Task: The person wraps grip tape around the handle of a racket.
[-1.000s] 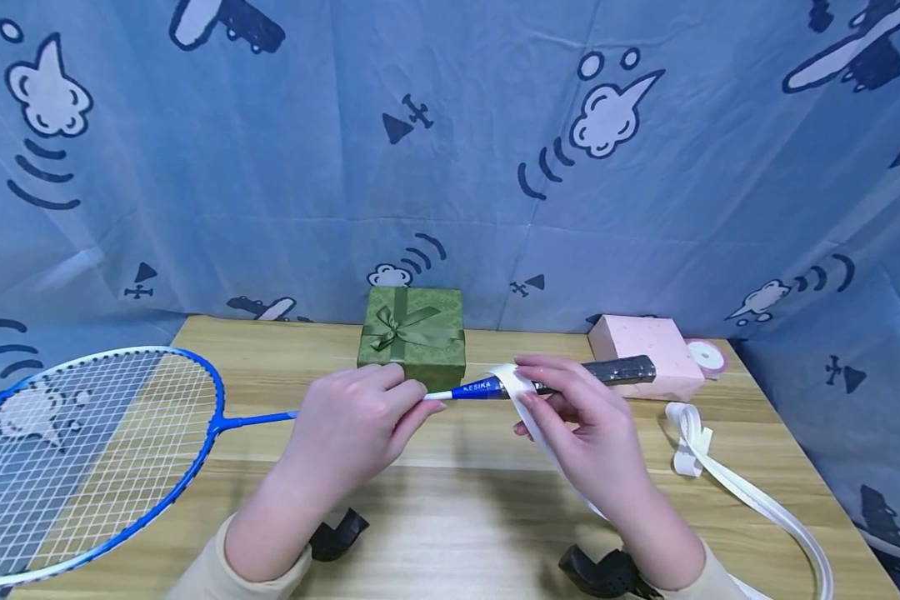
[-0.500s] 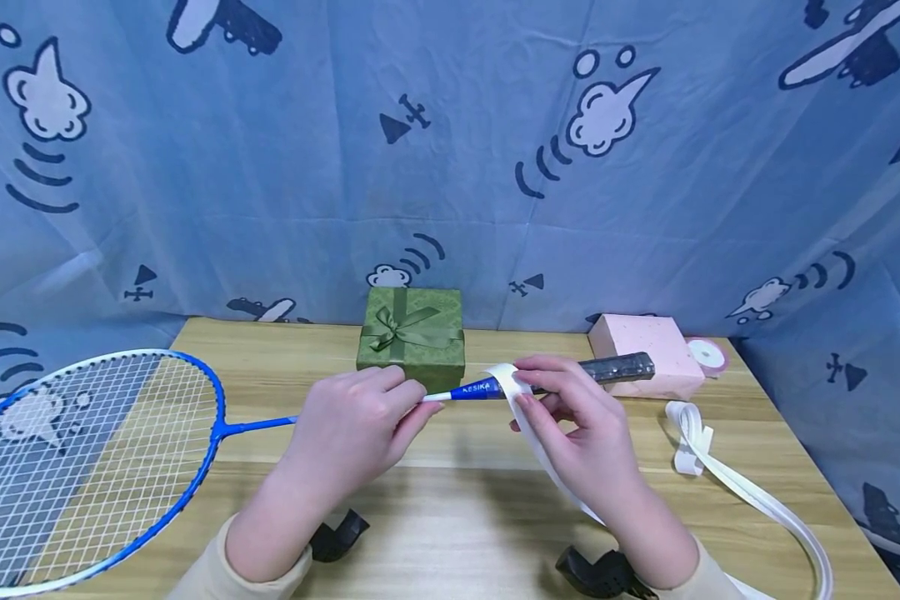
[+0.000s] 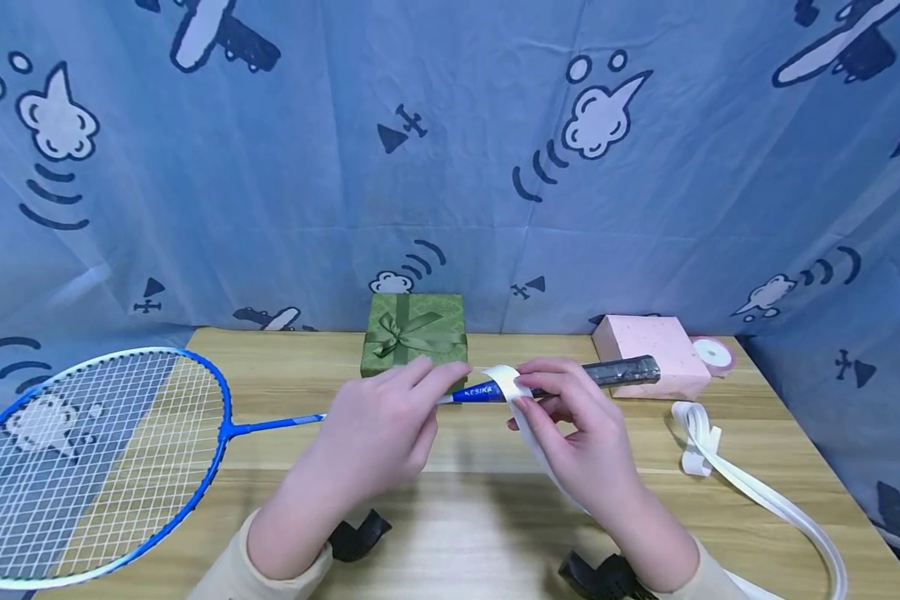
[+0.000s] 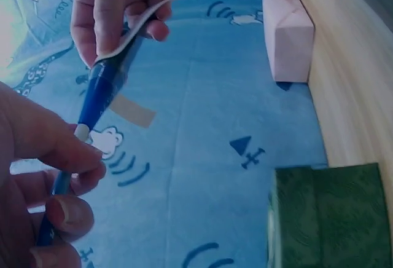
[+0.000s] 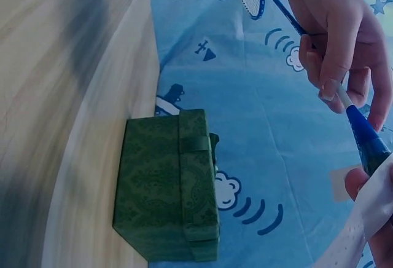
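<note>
A blue-and-white badminton racket (image 3: pixel 478 392) is held level above the table, head to the left and dark handle to the right. Around the shaft just below the blue cone, my left hand (image 3: pixel 386 425) keeps a pinch with thumb and fingers, seen closely in the left wrist view as the left hand (image 4: pixel 43 151). One of its fingers reaches toward the cone. My right hand (image 3: pixel 588 433) pinches a white grip tape (image 3: pixel 504 379) against the top of the handle, where the tape crosses over beside the cone. In the right wrist view the tape (image 5: pixel 359 231) hangs down slanting.
A green gift box (image 3: pixel 412 333) with a bow stands behind the racket. At the back right are a pink box (image 3: pixel 652 358) and a white ribbon spool (image 3: pixel 712 354). A long white strip (image 3: pixel 765 500) curls over the wooden table (image 3: pixel 457 500) at right.
The left hand has shifted slightly right along the shaft, and its index finger has straightened toward the cone. The right hand stays nearly in place on the tape. The head view has tilted slightly.
</note>
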The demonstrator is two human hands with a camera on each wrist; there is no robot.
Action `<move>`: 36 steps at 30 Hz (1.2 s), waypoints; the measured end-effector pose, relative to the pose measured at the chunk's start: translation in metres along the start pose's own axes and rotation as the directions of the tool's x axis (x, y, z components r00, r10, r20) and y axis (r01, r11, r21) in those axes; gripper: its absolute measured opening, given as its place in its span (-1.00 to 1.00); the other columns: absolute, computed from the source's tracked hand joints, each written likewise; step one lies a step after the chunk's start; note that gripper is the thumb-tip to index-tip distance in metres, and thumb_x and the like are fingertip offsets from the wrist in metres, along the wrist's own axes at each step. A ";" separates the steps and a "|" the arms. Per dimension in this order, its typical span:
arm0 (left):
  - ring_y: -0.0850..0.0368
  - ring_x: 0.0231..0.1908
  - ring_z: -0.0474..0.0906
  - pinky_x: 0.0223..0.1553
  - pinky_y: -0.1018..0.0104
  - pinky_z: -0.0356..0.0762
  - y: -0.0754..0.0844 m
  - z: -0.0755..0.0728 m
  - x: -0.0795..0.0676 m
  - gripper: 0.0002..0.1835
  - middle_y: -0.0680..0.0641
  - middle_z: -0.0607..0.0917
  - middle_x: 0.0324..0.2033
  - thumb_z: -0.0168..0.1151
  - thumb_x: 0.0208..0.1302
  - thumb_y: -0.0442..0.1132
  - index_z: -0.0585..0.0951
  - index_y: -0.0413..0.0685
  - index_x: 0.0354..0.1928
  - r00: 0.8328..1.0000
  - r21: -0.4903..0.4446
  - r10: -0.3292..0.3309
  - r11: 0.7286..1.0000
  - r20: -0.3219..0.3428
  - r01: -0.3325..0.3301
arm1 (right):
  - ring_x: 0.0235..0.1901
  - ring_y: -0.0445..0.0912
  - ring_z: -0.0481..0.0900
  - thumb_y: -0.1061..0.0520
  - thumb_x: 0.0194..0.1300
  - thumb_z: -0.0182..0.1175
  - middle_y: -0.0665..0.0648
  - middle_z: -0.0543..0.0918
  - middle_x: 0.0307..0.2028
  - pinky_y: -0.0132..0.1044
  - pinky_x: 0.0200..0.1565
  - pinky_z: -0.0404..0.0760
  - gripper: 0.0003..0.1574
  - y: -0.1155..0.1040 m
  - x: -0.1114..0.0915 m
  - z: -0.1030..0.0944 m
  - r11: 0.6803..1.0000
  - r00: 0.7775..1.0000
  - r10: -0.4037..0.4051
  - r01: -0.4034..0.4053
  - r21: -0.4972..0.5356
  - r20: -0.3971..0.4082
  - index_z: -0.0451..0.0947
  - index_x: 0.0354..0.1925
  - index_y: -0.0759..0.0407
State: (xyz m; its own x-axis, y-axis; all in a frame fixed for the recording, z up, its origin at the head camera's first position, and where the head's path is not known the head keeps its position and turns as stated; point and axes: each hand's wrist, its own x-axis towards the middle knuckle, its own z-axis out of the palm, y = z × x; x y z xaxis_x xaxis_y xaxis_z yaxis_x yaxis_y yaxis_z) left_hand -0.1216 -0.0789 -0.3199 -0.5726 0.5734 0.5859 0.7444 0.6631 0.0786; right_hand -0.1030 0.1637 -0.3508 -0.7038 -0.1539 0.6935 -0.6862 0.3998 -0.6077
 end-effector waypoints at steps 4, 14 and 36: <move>0.27 -0.63 0.42 -0.72 0.47 0.10 0.004 -0.001 0.007 -0.54 0.13 0.68 -0.21 0.26 0.28 -0.25 0.62 0.14 0.23 0.998 0.021 -0.051 0.999 0.049 0.050 | -0.44 -0.16 0.77 0.62 0.15 0.32 0.25 0.65 0.00 -0.46 -0.38 0.70 -0.56 0.000 0.000 0.000 1.000 1.000 -0.020 0.020 0.013 -0.022 0.66 -0.03 0.33; 0.31 -0.58 0.44 -0.65 0.42 0.28 0.014 0.000 0.019 -0.62 0.18 0.67 -0.27 0.32 0.41 0.04 0.62 0.29 0.22 0.973 -0.060 -0.138 0.987 0.185 0.152 | -0.35 -0.15 0.77 0.72 -0.01 0.34 0.31 0.66 -0.02 -0.46 -0.35 0.71 -0.43 0.004 -0.001 0.005 0.994 0.992 -0.096 0.100 0.046 -0.080 0.63 -0.03 0.39; 0.28 -0.50 0.58 -0.63 0.33 0.37 0.011 0.002 0.022 -0.66 0.22 0.74 -0.27 0.21 0.49 0.09 0.62 0.36 0.23 0.966 -0.099 -0.096 0.988 0.240 0.122 | -0.38 -0.15 0.75 0.39 0.26 0.41 0.29 0.67 -0.01 -0.50 -0.36 0.68 -0.73 0.002 0.000 0.007 0.993 0.991 -0.121 0.122 0.007 -0.058 0.69 -0.05 0.30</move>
State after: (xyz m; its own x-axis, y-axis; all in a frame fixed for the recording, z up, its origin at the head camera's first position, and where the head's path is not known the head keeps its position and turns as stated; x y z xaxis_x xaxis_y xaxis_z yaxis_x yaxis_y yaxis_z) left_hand -0.1274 -0.0579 -0.3079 -0.7067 0.6059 0.3653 0.6991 0.6774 0.2287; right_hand -0.1057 0.1576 -0.3543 -0.6036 -0.1487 0.7833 -0.7681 0.3719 -0.5213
